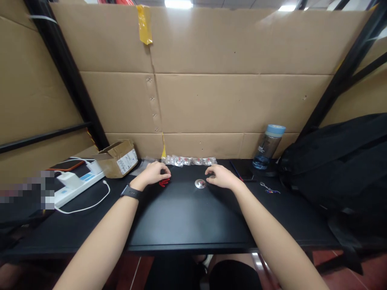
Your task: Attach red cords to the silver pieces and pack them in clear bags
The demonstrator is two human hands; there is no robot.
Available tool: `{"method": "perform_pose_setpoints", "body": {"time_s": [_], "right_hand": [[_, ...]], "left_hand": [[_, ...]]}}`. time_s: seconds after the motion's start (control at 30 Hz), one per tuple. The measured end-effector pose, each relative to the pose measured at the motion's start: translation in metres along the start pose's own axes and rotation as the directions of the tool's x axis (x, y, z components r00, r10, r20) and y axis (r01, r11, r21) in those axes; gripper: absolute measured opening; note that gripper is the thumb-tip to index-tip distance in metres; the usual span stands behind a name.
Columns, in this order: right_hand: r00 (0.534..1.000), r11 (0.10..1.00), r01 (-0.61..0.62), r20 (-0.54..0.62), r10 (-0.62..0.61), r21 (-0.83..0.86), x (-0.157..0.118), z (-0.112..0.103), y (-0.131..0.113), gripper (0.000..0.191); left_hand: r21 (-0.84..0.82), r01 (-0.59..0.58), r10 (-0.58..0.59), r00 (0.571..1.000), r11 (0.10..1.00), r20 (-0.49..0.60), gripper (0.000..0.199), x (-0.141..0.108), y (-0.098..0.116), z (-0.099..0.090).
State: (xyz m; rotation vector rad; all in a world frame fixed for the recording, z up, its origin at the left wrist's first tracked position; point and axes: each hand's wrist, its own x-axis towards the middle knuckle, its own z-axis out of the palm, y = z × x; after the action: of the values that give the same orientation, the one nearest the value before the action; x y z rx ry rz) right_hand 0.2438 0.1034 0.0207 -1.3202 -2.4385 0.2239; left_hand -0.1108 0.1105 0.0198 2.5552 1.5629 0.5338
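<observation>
Backpack (341,161), bottle (267,149) — left hand (152,173) by red cord (164,183), right hand (223,177) by disc (200,184) — grip unclear

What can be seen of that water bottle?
The bottle has a see-through, greyish body with pale lettering and a light blue lid, which is on. Whether it is plastic or glass, I can't tell. It stands on the black table near the cardboard wall. Nobody is holding it.

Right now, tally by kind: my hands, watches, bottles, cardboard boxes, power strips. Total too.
Hands, left and right: 2
Watch: 1
Bottle: 1
Box: 1
Power strip: 1
Total: 6
</observation>
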Motion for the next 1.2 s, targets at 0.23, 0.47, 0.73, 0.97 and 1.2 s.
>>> {"method": "perform_pose_setpoints", "body": {"time_s": [0.23,0.47,0.73,0.97,1.2], "right_hand": [[0.975,0.996,-0.074,0.213,0.061,0.051,-0.006,-0.014,0.034,0.045],[0.991,0.997,-0.058,0.123,0.051,0.052,-0.001,-0.005,0.031,0.049],[0.991,0.995,-0.059,0.121,0.049,0.082,-0.003,-0.003,0.027,0.034],[0.999,0.976,-0.037,0.045,0.028,0.215,-0.002,-0.010,0.027,0.026],[0.980,0.801,0.134,-0.197,-0.021,0.583,0.002,-0.001,-0.016,0.041]], "left_hand": [[0.023,0.025,-0.026,0.999,0.999,0.038,0.014,-0.001,-0.006,0.000],[0.025,0.033,-0.036,0.994,0.999,0.099,0.006,0.000,0.005,0.004],[0.123,-0.006,-0.006,0.995,0.992,0.096,0.013,-0.001,0.028,0.012],[-0.096,-0.061,0.057,0.998,0.994,-0.042,0.018,0.000,0.058,0.009],[-0.401,-0.133,0.049,0.976,0.906,-0.213,0.020,0.004,0.082,0.019]]}}
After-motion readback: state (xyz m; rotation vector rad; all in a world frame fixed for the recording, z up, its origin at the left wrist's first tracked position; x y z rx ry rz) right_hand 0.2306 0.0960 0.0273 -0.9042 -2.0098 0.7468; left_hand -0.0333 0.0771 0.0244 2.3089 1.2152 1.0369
